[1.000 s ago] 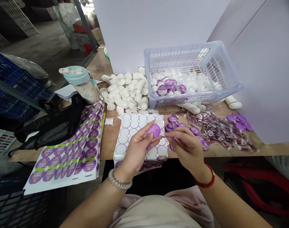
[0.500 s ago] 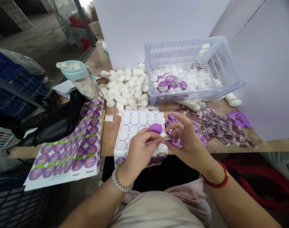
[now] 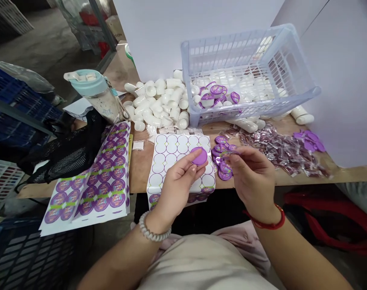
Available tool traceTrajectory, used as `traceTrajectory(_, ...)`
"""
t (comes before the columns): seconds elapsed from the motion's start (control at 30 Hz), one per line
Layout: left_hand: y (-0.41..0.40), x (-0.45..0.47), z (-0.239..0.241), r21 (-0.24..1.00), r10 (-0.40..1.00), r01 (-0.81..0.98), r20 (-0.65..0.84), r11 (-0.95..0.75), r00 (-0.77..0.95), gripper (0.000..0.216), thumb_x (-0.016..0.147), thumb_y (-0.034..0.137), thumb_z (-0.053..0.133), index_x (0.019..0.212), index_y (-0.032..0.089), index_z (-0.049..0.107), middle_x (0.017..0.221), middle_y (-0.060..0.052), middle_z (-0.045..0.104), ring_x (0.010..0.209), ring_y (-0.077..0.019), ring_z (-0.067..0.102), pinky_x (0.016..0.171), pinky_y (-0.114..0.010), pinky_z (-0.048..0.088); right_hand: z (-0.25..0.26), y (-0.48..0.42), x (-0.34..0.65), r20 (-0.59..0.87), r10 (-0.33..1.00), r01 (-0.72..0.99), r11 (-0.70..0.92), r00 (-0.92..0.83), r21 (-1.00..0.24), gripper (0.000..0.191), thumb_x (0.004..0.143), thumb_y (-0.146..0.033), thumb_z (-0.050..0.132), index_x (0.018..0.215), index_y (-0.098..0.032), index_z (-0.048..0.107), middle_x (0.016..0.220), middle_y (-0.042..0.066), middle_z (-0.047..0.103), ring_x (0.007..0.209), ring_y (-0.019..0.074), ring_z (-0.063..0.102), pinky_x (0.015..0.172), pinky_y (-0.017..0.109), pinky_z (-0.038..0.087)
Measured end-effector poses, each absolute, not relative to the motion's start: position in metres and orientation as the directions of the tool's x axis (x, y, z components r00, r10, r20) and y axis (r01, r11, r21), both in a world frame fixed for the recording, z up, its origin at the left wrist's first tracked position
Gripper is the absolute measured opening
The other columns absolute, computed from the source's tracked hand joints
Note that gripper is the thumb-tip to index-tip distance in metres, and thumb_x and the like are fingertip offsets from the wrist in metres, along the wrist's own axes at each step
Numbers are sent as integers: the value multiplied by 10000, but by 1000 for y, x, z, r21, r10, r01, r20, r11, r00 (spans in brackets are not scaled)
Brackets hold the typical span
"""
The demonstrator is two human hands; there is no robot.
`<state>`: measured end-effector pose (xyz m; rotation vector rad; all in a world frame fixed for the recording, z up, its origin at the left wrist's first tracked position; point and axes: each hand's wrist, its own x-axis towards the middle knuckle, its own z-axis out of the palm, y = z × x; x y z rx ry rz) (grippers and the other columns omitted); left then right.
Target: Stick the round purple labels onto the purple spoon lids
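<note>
My left hand (image 3: 178, 185) is closed on a plain purple round lid (image 3: 199, 156), held over a sticker sheet (image 3: 163, 162) with most of its circles bare. Between the thumb and fingers of my right hand (image 3: 253, 171) is a thin round sticker (image 3: 228, 153), tilted nearly edge-on. Just below and behind that sticker lies a small pile of purple lids with printed labels (image 3: 225, 171). The two hands are apart, and the sticker does not touch the lid.
White cups (image 3: 159, 102) are heaped behind the sheet. A plastic basket (image 3: 250, 110) holds cups and labelled lids. Small packets (image 3: 274, 149) and plain purple lids (image 3: 309, 141) lie right. Printed sticker sheets (image 3: 103, 189), a black mesh bag (image 3: 71, 149) and a tumbler (image 3: 94, 94) stand left.
My right hand has moved right, away from the left, with the sticker between its fingers. My left hand has turned the lid so its flat round face shows. The camera view has shifted slightly.
</note>
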<state>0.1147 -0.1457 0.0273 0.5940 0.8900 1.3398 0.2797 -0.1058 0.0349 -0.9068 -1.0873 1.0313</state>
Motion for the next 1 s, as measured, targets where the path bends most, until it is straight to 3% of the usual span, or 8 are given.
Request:
traceTrajectory(0.13,-152,114,37,776,974,-592,-213,217,77,580,875,338,849,1417,346,643,1206,-18,798,1210,-207,729,1127,-396,544,58,-104,279,391,910,114,406,-135,-907,34,897,-223,807,922,-239,790,856,20,750,794,173,688,709,308,554)
traceTrajectory(0.3,-157,116,45,787,969,-569,-228,238,90,613,879,348,846,1442,331,603,1219,-28,790,1220,-218,730,1109,-377,561,74,-105,273,349,898,293,421,-268,-858,31,934,-199,754,920,-218,773,807,15,723,716,160,626,660,313,512)
traceTrajectory(0.43,-156,115,45,792,969,-564,-238,234,68,623,870,339,854,1434,338,590,1238,-38,793,1119,-242,779,978,-372,634,73,-108,273,404,883,191,451,-239,-872,31,945,-210,753,956,-238,747,868,22,715,778,170,646,693,320,545)
traceTrajectory(0.5,-155,115,44,830,977,-524,-212,191,21,495,886,324,836,1345,311,653,1216,-40,804,1096,-250,788,950,-375,645,69,-111,272,422,898,66,432,-123,-900,197,911,-230,804,1079,-278,713,1063,34,708,882,185,692,767,339,596)
traceTrajectory(0.63,-157,117,42,960,996,-281,-19,-8,-92,179,952,212,738,1117,245,800,1314,-57,779,1309,-243,690,1156,-386,532,59,-113,266,303,953,-43,302,-23,-952,563,791,-297,928,1255,-341,610,1402,54,560,988,190,728,809,334,656)
traceTrajectory(0.77,-159,115,43,974,993,-220,32,-55,-110,231,928,174,755,1125,268,830,1467,-53,691,1373,-241,641,1163,-343,524,52,-105,266,287,957,-6,286,-34,-958,483,822,-342,903,1214,-292,623,1323,69,601,1021,198,728,869,348,676)
traceTrajectory(0.87,-157,108,44,958,987,-282,8,-55,-162,193,873,227,829,1064,254,841,1505,-74,652,1075,-205,774,937,-301,642,50,-97,271,268,956,-18,268,-119,-963,418,818,-347,904,1150,-282,658,1224,46,678,964,196,740,807,330,681)
traceTrajectory(1.0,-151,102,47,903,993,-413,-120,116,16,267,787,196,890,1045,244,837,1160,-61,808,850,-149,765,754,-230,638,55,-97,278,309,934,0,314,-178,-949,282,851,-316,874,1084,-267,722,1099,32,732,918,198,735,764,331,665)
